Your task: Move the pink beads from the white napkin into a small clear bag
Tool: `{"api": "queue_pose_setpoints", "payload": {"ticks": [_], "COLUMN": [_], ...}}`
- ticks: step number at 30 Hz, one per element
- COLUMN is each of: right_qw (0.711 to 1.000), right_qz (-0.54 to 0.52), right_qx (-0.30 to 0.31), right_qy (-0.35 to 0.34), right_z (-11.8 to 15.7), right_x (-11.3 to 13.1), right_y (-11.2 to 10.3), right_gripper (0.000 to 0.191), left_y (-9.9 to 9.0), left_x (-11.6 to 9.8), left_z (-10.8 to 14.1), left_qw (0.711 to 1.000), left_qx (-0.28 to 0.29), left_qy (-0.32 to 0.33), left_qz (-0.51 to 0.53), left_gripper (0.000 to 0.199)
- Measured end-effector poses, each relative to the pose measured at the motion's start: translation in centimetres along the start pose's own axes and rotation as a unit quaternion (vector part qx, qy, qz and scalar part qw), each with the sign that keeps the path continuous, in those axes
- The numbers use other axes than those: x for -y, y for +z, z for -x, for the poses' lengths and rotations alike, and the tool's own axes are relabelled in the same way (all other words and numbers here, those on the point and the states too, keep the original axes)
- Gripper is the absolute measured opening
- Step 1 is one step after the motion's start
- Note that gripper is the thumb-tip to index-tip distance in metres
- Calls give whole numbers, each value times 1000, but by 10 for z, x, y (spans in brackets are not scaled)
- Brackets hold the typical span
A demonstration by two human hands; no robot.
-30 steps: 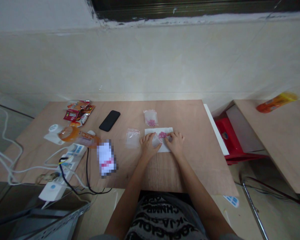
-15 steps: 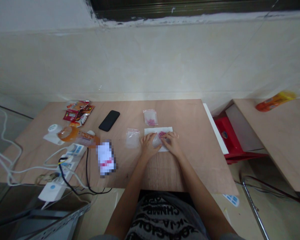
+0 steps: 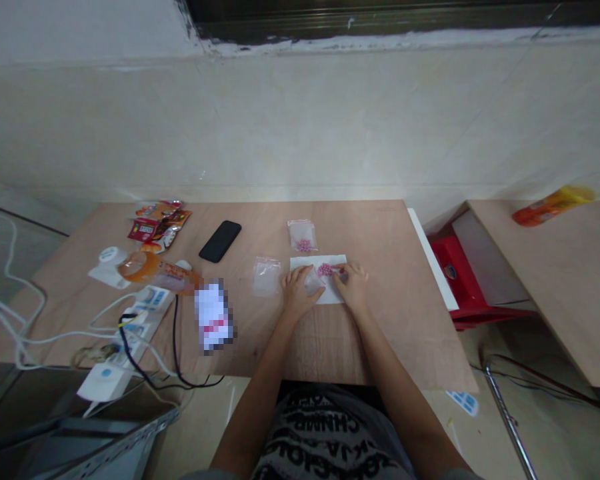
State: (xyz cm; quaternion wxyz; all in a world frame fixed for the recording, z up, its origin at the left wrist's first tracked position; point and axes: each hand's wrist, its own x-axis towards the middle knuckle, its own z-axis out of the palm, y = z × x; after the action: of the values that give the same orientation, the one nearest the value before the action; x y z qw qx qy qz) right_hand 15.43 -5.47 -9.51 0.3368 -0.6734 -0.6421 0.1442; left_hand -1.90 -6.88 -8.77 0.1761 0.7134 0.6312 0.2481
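Observation:
My left hand point(image 3: 296, 292) rests on the left part of a white paper sheet point(image 3: 339, 297), thumb and fingers spread apart around a clear plastic bag point(image 3: 311, 283). A small heap of pink beads point(image 3: 325, 269) lies on the sheet between my hands. At the right edge of the heap is my right hand point(image 3: 353, 283), its thumb and index tips close together; anything between them is too small to make out. Behind the sheet lies a clear zip bag with pink beads point(image 3: 303, 238). Left of my left hand is another clear zip bag point(image 3: 267, 276).
On the table's left are a black phone point(image 3: 220, 241), a lit phone with a blurred screen point(image 3: 213, 317), an orange drink bottle point(image 3: 155, 270), snack packets point(image 3: 157, 227) and a power strip point(image 3: 127, 340) with cables. A red stool point(image 3: 457, 273) stands to the right.
My right hand has shifted right, away from my left hand, and more of the pink beads shows. My left hand stays in place on the sheet.

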Motion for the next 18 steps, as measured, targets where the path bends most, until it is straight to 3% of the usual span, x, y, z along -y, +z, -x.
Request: {"api": "queue_pose_setpoints", "payload": {"ticks": [18], "right_qw": [996], "right_qz": [80], "right_qx": [29], "right_qy": [-7], "right_z": [1], "right_x": [-6], "right_y": [8], "right_gripper": [22], "left_y": [0], "left_x": [1], "left_z": [0], "left_qw": [1000], "left_qx": [-9], "left_qy": [-2], "left_qz": [5], "left_gripper": [64]}}
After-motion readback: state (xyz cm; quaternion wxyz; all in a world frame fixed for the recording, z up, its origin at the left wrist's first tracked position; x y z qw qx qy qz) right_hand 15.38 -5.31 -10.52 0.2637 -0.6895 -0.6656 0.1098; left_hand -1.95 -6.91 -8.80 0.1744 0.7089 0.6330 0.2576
